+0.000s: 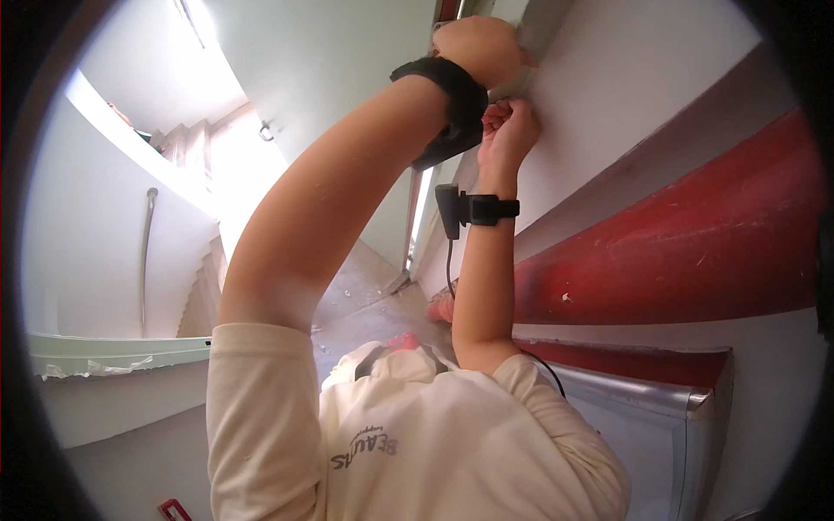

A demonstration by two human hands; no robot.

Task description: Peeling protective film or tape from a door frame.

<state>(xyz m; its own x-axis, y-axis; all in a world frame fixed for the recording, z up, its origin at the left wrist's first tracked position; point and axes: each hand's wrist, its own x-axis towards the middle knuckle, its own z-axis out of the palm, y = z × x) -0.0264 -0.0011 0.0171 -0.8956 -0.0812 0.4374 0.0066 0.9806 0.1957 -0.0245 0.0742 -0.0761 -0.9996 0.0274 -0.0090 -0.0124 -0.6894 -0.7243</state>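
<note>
My left hand is raised against the upper part of a pale metal door frame, its back towards me. Its fingertips are mostly hidden, so any grip there cannot be made out. Just below it, my right hand is up near the same frame with the fingers curled in. Whether something small lies between those fingers is unclear. A pale door panel stands left of both hands, with a small metal handle on it. Black straps with devices sit on both wrists; a cable runs from the right one.
A thick red pipe runs along the right side by a white wall. Below it is a box with a shiny metal edge. A chipped pale green ledge and a metal rail are at left. Debris dots the floor.
</note>
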